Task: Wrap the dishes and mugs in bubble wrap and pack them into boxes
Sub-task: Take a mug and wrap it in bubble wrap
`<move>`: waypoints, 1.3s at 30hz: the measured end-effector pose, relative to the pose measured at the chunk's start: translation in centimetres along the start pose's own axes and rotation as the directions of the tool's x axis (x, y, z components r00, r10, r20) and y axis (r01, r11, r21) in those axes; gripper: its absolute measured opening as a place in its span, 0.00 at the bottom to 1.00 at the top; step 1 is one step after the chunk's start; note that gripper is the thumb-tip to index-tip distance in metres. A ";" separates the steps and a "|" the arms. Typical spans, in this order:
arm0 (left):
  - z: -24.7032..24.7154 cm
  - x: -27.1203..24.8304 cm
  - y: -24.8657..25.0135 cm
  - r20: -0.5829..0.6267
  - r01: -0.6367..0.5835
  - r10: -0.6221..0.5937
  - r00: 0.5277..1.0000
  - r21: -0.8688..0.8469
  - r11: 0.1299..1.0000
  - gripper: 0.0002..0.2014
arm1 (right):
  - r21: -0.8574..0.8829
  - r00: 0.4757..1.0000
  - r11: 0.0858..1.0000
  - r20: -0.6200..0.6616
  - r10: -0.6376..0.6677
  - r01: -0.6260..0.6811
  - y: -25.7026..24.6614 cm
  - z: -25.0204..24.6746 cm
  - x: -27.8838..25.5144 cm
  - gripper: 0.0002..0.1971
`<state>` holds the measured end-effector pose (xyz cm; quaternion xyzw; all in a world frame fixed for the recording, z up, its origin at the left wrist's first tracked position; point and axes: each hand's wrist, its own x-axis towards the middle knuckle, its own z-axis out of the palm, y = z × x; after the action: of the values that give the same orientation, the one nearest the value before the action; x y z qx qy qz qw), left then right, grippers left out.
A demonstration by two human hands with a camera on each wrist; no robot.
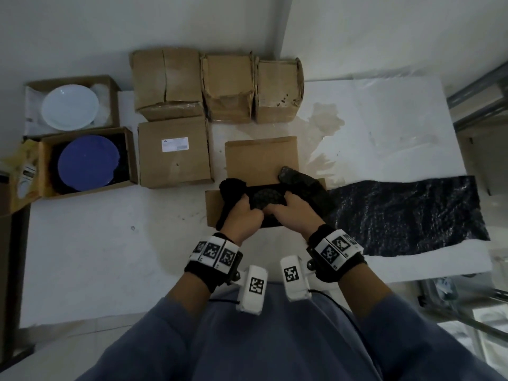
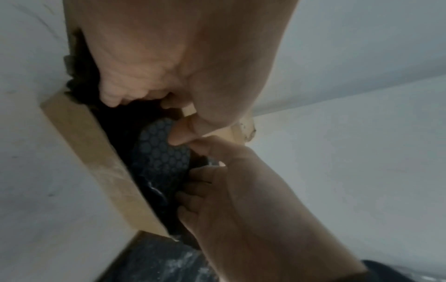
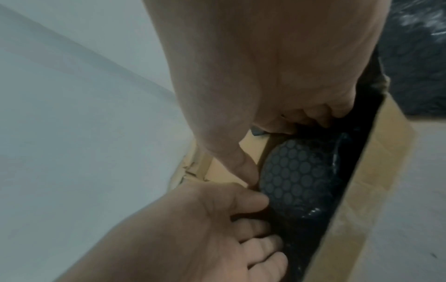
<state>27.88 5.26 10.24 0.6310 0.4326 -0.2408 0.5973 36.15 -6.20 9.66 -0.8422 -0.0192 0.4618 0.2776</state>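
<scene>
A bundle wrapped in black bubble wrap (image 1: pixel 268 200) sits inside an open cardboard box (image 1: pixel 260 158) in the middle of the white surface. Both hands reach into the box. My left hand (image 1: pixel 243 214) grips the bundle's left side and my right hand (image 1: pixel 287 213) grips its right side, fingers curled into the wrap. In the left wrist view the bundle (image 2: pixel 160 152) shows its round bubbles beside the box wall (image 2: pixel 96 152). In the right wrist view the right thumb (image 3: pixel 243 167) presses against the bundle (image 3: pixel 295 171). What is wrapped is hidden.
A loose sheet of black bubble wrap (image 1: pixel 406 215) lies right of the box. At the left, one open box holds a white plate (image 1: pixel 70 107), another a blue plate (image 1: pixel 88 163). Several closed cardboard boxes (image 1: pixel 173 152) stand behind and left of the open box.
</scene>
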 end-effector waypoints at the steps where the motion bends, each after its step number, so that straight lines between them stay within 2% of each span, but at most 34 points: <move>1: -0.1 -0.2 0.0 -0.001 0.008 -0.008 1.000 -0.019 1.000 0.36 | -0.020 1.000 1.000 -0.005 -0.010 0.010 0.0 -0.2 -0.2 0.32; 6: -0.5 0.6 1.1 -0.026 0.109 -0.114 0.993 -0.159 0.981 0.37 | 0.031 1.000 0.999 -0.008 0.019 -0.019 -0.4 0.0 0.1 0.50; 9: -0.2 1.6 1.5 -0.023 0.172 -0.180 0.983 -0.186 0.967 0.36 | 0.073 0.998 0.995 -0.001 0.061 -0.061 -0.6 0.1 0.4 0.53; 14: -1.0 2.8 1.7 0.027 0.293 -0.297 0.955 -0.265 0.919 0.30 | 0.120 0.992 0.985 0.019 0.125 -0.127 -1.0 -0.3 1.5 0.47; 16: -1.5 2.8 1.8 0.068 0.307 -0.301 0.951 -0.318 0.897 0.30 | 0.134 0.990 0.981 0.050 0.134 -0.139 -1.1 -0.3 1.7 0.52; 19: -1.7 2.7 1.8 0.079 0.307 -0.299 0.951 -0.365 0.879 0.27 | 0.139 0.985 0.979 0.107 0.132 -0.146 -0.8 0.1 2.0 0.64; 21: -1.6 1.7 2.4 0.059 0.271 -0.270 0.961 -0.394 0.878 0.19 | 0.124 0.985 0.982 0.111 0.132 -0.145 -1.0 0.1 1.6 0.61; 23: -1.3 1.5 2.1 0.059 0.254 -0.251 0.966 -0.397 0.882 0.17 | 0.097 0.990 0.987 0.081 0.120 -0.127 -1.3 -0.4 0.6 0.51; 25: -1.4 1.3 1.4 0.036 0.230 -0.233 0.972 -0.370 0.900 0.25 | 0.045 0.995 0.996 0.070 0.072 -0.075 -1.0 -0.9 0.1 0.45; 28: -1.3 1.0 0.5 0.013 0.192 -0.197 0.980 -0.299 0.935 0.42 | -0.063 0.998 0.997 0.044 -0.033 0.036 -1.1 -1.7 -0.8 0.46; 30: -1.1 0.9 0.4 -0.002 0.178 -0.185 0.983 -0.265 0.948 0.44 | -0.114 0.998 0.992 0.030 -0.054 0.057 -1.3 -1.8 -0.7 0.48; 35: -0.6 1.5 1.0 -0.027 0.210 -0.225 0.974 -0.263 0.942 0.31 | -0.098 0.999 0.994 0.029 -0.042 0.044 -1.3 -1.3 -0.1 0.51; 39: -0.9 2.1 1.5 0.022 0.285 -0.295 0.955 -0.339 0.897 0.14 | -0.071 0.999 0.997 0.034 0.018 -0.016 -0.5 -0.9 0.9 0.48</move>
<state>29.98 6.78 9.46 0.4510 0.5654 -0.2397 0.6477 37.47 -5.91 9.57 -0.8435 -0.0333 0.4778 0.2431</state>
